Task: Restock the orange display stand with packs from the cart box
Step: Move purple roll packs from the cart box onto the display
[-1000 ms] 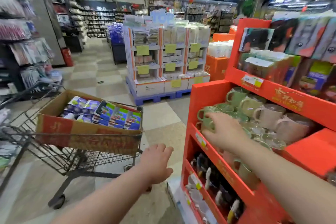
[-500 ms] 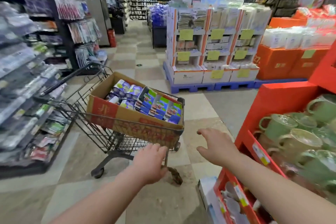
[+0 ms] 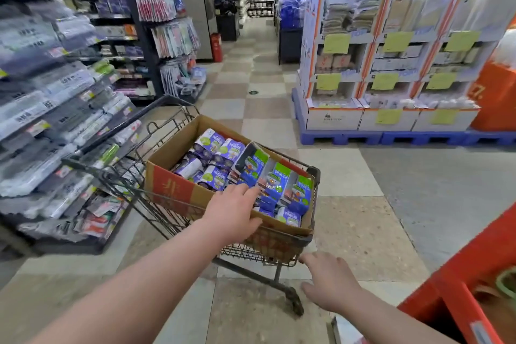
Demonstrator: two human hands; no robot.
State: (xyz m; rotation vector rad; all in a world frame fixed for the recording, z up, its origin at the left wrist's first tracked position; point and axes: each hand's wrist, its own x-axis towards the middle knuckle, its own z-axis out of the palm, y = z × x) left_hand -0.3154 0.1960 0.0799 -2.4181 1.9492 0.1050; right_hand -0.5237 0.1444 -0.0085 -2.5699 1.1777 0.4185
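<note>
**Change since the earlier frames.** The view swings off the orange cardboard display stand and onto the cart. The left hand, previously short of the cart, is now over the box. The right hand is off the stand's mug shelf and sits low beside the cart.

**Layout, largest first**
1. Stand: only its near corner shows, at the lower right edge. Its free shelf space cannot be judged.
2. Cart: the dark wire shopping cart stands on the checkered tile floor, left of the stand and apart from it.
3. Box: the brown cardboard box with red printing sits in the cart basket with its top open.
4. Packs: the blue-and-green printed packs stand on edge in a tight row at the box's right end. Purple-and-white rolled packs fill the left part.
5. Hands: the left hand reaches over the box's near wall with its fingers extended and its fingertips at the nearest upright pack; no grip is formed. The right hand is palm down with fingers spread, holds nothing and sits just below the cart's near right corner. Contact with the cart cannot be confirmed.

**Step in hand.** This is judged to be the pickup reach.

**Next move.** Close thumb and fingers across one upright pack. Lift it clear of the box wall, then carry it right to the stand. The row is tight, so neighbouring packs may drag. The cart is on wheels, so steady it with the free right hand.
</note>
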